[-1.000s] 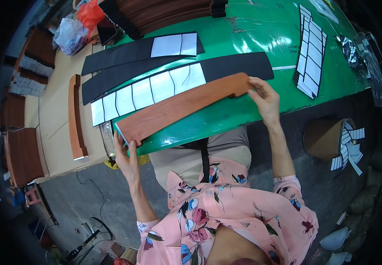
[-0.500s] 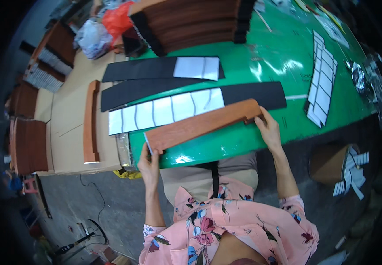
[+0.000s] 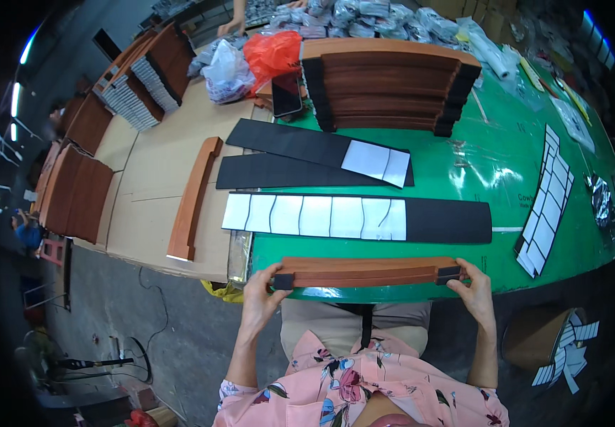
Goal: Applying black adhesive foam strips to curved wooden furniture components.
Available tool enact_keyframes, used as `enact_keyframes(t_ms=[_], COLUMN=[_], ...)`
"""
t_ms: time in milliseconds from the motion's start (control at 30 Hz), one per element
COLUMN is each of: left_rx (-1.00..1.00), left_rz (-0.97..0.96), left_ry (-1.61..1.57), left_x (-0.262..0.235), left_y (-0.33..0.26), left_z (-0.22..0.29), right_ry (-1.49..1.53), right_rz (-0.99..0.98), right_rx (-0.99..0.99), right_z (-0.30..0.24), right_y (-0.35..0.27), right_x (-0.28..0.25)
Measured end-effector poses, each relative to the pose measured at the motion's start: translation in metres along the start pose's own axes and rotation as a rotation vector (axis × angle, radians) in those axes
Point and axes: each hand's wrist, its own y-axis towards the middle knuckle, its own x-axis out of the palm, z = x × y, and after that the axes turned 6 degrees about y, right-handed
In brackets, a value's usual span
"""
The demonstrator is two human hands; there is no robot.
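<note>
A: What did the head view show at the lower middle of the frame?

B: A long, slightly curved wooden slat (image 3: 368, 272), reddish-brown and smooth, with dark padded caps on both ends, lay level along the near edge of the glossy green table (image 3: 492, 164). The left hand (image 3: 261, 295) pinched its left cap, thumb under and fingers curled over the top. The right hand (image 3: 472, 290) gripped the right cap the same way, fingers pressed together.

A: And just above it?

B: A long black foam strip (image 3: 446, 220), matte, partly covered by a row of white backing-paper pieces (image 3: 314, 215). Further up lay two more black strips (image 3: 300, 158), one with a white patch. At upper centre sat a stack of curved wooden slats (image 3: 389, 89) edged in black foam.

A: The left side?

B: A bare curved wooden piece (image 3: 193, 196) lay on pale cardboard sheeting (image 3: 151, 171). At upper middle were a red plastic bag (image 3: 272, 53) and a dark phone (image 3: 287, 92). A strip of white peeled backings (image 3: 545, 199) lay at the right.

A: What differed from a second before?

B: Then the slat was tilted, its left end low off the table's edge, the flat face showing. By this moment it had been turned level, with both hands at its ends.
</note>
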Motion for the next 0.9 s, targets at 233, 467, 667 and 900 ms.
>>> enact_keyframes(t_ms=[233,467,667,900], left_rx=[-0.009,0.007,-0.018,0.573], left_rz=[-0.008,-0.088,0.034,0.172], left_ry=[-0.105,-0.367,-0.195,0.146], left_x=[0.001,0.035,0.016,-0.059], left_y=[0.016,0.011,0.025,0.129], left_z=[0.003,-0.02,-0.029,0.052], right_ry=[0.218,0.17,0.298,0.054], right_rz=[-0.008,0.054,-0.016,0.063], right_rx=[-0.12,-0.114,0.015,-0.178], right_z=[0.041,0.044,0.047,-0.044], right_y=[0.008,0.013,0.021,0.076], right_x=[0.006,0.023,0.01,-0.061])
